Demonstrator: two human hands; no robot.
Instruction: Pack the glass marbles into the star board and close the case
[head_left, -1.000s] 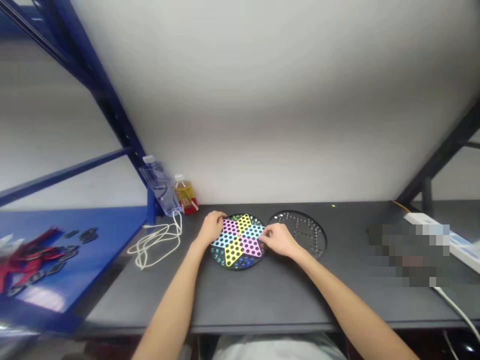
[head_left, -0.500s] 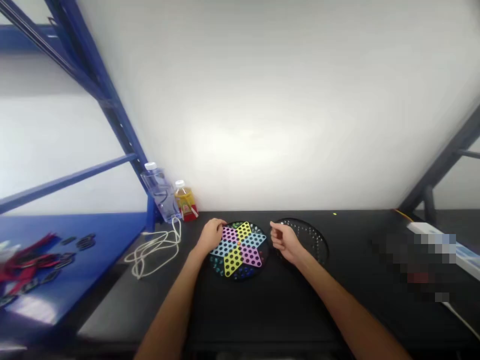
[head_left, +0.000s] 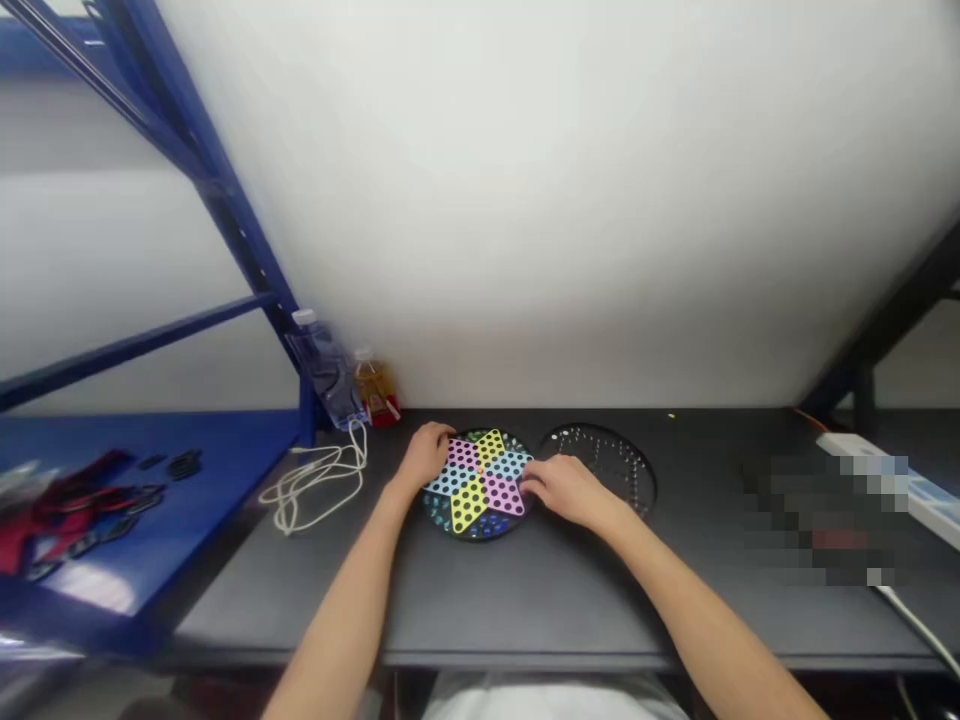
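A Chinese checkers board lies on the black table, its star of yellow, pink and light blue points full of dark holes. A single orange marble sits at its centre. Dark green and blue marbles fill the round rim between the points. My left hand grips the board's left edge, fingers curled over it. Over the right edge, the bent fingertips of my right hand are close together at the rim; what is between them is hidden. Partly behind that hand lies a round black board with small pale dots.
A coiled white cord lies left of the board. Behind it stand a clear bottle and a yellow bottle with a red label. Red straps lie on the blue table. A white box is at the far right.
My right hand has moved left and down from above the round black board to the star board's right edge. My left hand stays on the left edge. The camera view has tilted slightly.
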